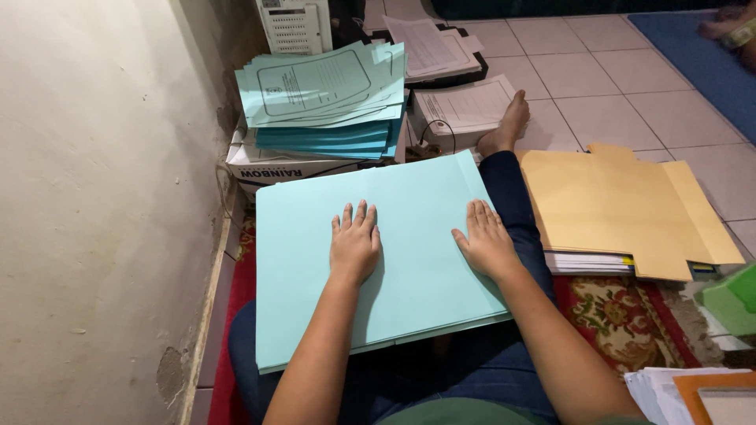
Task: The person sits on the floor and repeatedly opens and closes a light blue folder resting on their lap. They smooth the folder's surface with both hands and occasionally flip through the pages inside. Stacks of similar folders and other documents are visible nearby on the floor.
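Here, a person seated on the floor presses both hands flat, fingers spread, on a light blue folder (394, 252) lying across the lap: the left hand (354, 244) near its middle, the right hand (487, 242) towards its right edge, neither gripping anything. The step in hand looks like smoothing the folder closed; any next move would call for a grip on an edge. Just beside the right leg, a tan folder (622, 208) lies on a paper pile. Farther off, a stack of blue printed covers (331, 98) rests on a cardboard box (276, 167).
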